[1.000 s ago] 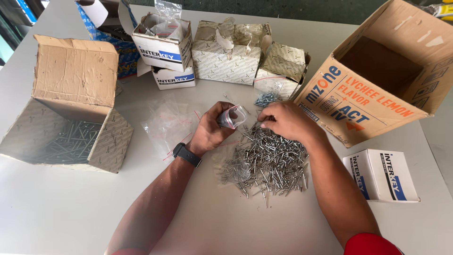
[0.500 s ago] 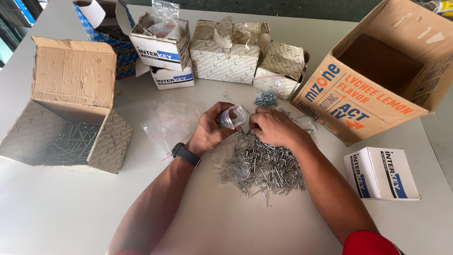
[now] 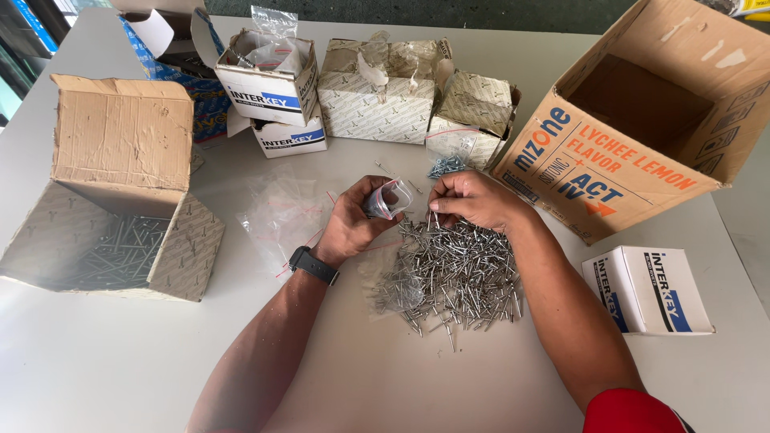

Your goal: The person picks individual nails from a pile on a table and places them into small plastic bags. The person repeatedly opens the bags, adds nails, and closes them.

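White table (image 3: 96,361) is seen from above, with cartons set along its far and side edges. At the right, a large brown cardboard box (image 3: 642,112) is tipped on its side, mouth open. At the left, an open carton (image 3: 112,200) is laid on its side with metal pins visible inside. A small white box (image 3: 650,289) is placed near the right forearm. A heap of loose metal rivets (image 3: 457,277) is spread at the centre. The left hand (image 3: 353,220), a dark watch (image 3: 313,265) at its wrist, is closed around a small clear bag (image 3: 387,199), held just above the heap. The right hand (image 3: 473,199) is curled, fingertips pinched on rivets at the heap's far edge.
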